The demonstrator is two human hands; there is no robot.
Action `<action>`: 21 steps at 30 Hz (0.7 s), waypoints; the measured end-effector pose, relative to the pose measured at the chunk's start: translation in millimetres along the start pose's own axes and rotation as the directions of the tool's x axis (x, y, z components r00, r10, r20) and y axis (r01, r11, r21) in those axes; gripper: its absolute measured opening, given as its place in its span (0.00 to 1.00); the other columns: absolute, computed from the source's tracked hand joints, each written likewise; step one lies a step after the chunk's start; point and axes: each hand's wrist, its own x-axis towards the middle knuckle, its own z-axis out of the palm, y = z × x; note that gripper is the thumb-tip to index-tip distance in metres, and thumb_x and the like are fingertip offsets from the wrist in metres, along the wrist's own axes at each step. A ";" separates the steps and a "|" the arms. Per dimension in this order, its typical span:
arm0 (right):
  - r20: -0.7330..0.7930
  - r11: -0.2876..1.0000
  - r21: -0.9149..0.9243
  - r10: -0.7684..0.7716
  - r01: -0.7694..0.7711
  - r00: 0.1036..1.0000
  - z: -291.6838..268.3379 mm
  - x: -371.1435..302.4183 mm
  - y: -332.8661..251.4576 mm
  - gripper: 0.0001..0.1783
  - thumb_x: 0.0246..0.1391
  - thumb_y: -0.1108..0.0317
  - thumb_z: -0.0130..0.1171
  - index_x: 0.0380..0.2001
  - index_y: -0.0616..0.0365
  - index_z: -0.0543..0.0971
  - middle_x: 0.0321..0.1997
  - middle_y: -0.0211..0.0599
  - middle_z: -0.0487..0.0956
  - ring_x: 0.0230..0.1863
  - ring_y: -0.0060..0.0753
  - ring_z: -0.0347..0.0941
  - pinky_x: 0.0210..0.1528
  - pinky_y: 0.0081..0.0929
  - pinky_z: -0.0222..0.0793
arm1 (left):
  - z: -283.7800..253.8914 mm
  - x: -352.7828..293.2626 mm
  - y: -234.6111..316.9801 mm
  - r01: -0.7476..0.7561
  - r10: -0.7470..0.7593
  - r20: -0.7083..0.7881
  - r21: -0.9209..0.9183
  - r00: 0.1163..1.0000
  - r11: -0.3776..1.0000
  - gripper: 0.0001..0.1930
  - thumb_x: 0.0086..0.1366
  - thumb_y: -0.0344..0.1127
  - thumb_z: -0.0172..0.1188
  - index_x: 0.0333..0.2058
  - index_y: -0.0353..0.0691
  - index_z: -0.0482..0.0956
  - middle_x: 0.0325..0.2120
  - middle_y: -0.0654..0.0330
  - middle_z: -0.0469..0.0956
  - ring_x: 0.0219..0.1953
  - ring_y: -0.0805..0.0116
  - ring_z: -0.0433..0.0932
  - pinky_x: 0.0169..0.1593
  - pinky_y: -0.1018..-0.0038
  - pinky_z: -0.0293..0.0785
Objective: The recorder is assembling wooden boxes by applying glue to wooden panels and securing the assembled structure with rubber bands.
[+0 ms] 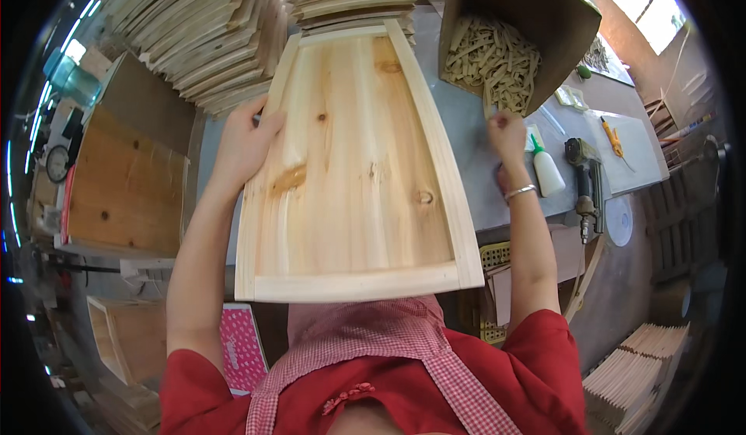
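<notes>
A framed pale wooden panel [350, 155] with several knots lies in front of me, its near edge against my apron. My left hand [247, 143] grips the panel's left side rail, with the thumb on top. To the right of the panel, my right hand [509, 139] is closed at the mouth of a tipped box [556, 27]. Its fingertips pinch the end of a thin tan strip [488, 99] that hangs from a heap of similar strips [493, 58] inside the box. A white squeeze bottle [549, 174] with a green nozzle is beside my right wrist.
An air nail gun [584, 172] and a yellow-handled tool [613, 138] lie to the right on the grey table [486, 190]. Tall stacks of wooden frames [210, 38] fill the far left. A wooden box [124, 178] stands at left, and more wooden pieces [637, 369] are low at right.
</notes>
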 end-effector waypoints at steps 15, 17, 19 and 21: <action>0.133 0.559 0.616 -0.768 0.555 0.627 -247.1 -84.6 -306.5 0.09 0.56 0.76 0.62 0.36 0.60 0.71 0.26 0.37 0.74 0.26 0.26 0.76 0.26 0.28 0.68 | -58.3 -104.3 92.9 -0.702 0.738 -0.054 0.272 0.672 0.659 0.48 0.58 0.56 0.67 0.68 0.35 0.54 0.65 0.42 0.62 0.69 0.47 0.58 0.69 0.60 0.55; 0.135 0.365 0.685 -0.914 0.630 0.382 -261.1 -118.2 -333.9 0.11 0.50 0.77 0.65 0.33 0.59 0.72 0.25 0.40 0.74 0.25 0.37 0.76 0.26 0.33 0.69 | -70.3 -155.9 122.9 -0.796 0.816 -0.054 0.189 0.576 0.575 0.42 0.59 0.53 0.67 0.65 0.36 0.62 0.64 0.44 0.64 0.68 0.48 0.60 0.69 0.59 0.55; 0.202 0.301 0.774 -0.951 0.557 0.234 -260.9 -139.1 -339.4 0.10 0.49 0.77 0.65 0.31 0.58 0.73 0.25 0.39 0.75 0.25 0.43 0.75 0.27 0.36 0.70 | -74.5 -202.0 129.3 -0.827 0.800 0.230 0.258 0.554 0.499 0.23 0.63 0.48 0.66 0.47 0.34 0.80 0.53 0.48 0.77 0.61 0.53 0.73 0.70 0.53 0.53; 0.202 0.289 0.817 -0.954 0.499 0.222 -256.2 -150.8 -341.8 0.10 0.49 0.77 0.65 0.31 0.57 0.73 0.25 0.38 0.75 0.24 0.43 0.74 0.30 0.35 0.70 | -76.1 -232.8 121.5 -0.556 0.583 0.207 -0.178 0.786 0.812 0.16 0.64 0.45 0.64 0.38 0.35 0.80 0.44 0.51 0.80 0.53 0.54 0.78 0.68 0.52 0.56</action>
